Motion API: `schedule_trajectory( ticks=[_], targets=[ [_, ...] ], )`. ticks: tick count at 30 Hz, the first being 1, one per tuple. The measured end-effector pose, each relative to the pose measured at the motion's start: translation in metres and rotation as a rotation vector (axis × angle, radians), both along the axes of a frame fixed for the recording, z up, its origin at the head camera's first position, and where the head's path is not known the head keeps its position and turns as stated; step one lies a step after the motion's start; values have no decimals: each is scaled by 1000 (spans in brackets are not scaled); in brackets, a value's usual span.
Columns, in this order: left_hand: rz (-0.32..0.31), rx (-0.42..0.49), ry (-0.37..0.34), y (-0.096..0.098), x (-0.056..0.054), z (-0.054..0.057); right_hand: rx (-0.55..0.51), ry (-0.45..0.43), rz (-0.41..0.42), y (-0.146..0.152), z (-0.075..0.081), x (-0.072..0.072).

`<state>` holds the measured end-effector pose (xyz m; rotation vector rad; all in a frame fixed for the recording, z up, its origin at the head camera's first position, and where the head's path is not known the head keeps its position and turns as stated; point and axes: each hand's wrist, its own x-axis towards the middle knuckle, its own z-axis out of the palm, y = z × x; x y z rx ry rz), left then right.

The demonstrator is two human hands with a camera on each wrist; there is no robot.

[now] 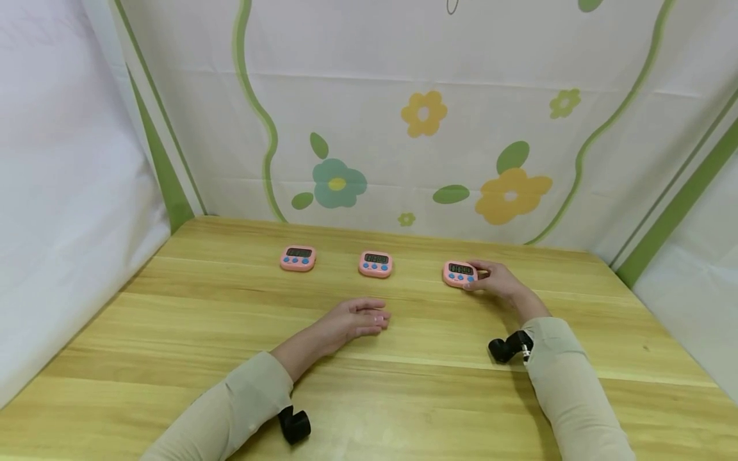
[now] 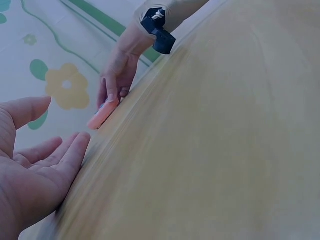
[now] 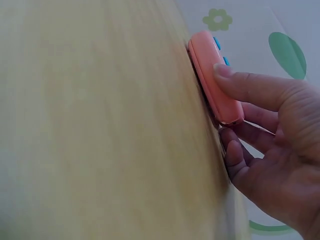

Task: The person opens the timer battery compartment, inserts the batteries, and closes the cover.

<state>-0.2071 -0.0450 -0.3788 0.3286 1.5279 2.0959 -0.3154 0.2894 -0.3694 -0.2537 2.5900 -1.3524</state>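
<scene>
Three pink digital timers with dark screens and blue buttons lie in a row across the table: a left timer, a middle timer and a right timer. My right hand grips the right timer at its right end. In the right wrist view, the thumb presses the near side of this timer, and the fingers reach behind it, partly hidden. My left hand is held below the middle timer, fingers loosely extended and nothing in them; the left wrist view shows its palm.
The wooden table runs back to a white cloth backdrop printed with flowers and leaves. White cloth sides stand at the left and right. A small black camera sits at the left cuff, another black camera at the right.
</scene>
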Motion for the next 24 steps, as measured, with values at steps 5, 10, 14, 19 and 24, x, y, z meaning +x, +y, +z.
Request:
schedule_trajectory(
  ticks=[5,10,14,19,24],
  targets=[
    [0,-3,-13,-1,1,1,10,-30,21,-3,2,1],
    [-5,8,-23,-1,-1,1,18,-61,44,-2,4,1],
    [-10,19,-37,-3,-2,-2,5,-72,79,-2,6,2],
    [-14,-20,-34,-9,-5,0,18,-72,69,3,13,9],
    [50,-137,19,-22,-9,9,72,-14,16,4,25,19]
  ],
)
